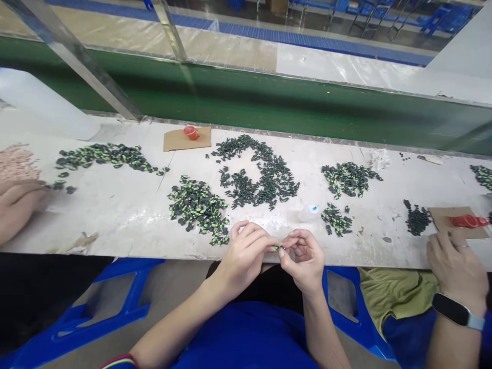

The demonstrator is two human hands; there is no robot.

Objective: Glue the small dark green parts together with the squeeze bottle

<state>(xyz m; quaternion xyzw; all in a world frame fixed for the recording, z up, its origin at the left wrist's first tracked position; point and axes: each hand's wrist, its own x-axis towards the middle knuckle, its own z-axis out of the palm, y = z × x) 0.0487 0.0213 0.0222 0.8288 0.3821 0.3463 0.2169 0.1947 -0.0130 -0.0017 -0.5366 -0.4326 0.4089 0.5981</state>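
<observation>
My left hand (248,251) and my right hand (305,259) meet over the table's front edge. Between their pinched fingertips is a small black-and-green part (280,248), mostly covered by the fingers. Just left of my left hand lies a pile of black-and-green parts (198,207). Beyond both hands spreads a heap of small dark pieces (265,177), roughly in a ring. A smaller cluster of black-and-green parts (336,219) sits to the right of my right hand, with a larger pile (348,179) behind it.
A red cup (191,132) stands on cardboard (172,140) at the back. At left, a co-worker's hand (21,207) rests by pinkish pieces (17,163). At right, another co-worker's hand (457,264) is near a red container (464,221). A green wall (238,102) bounds the table.
</observation>
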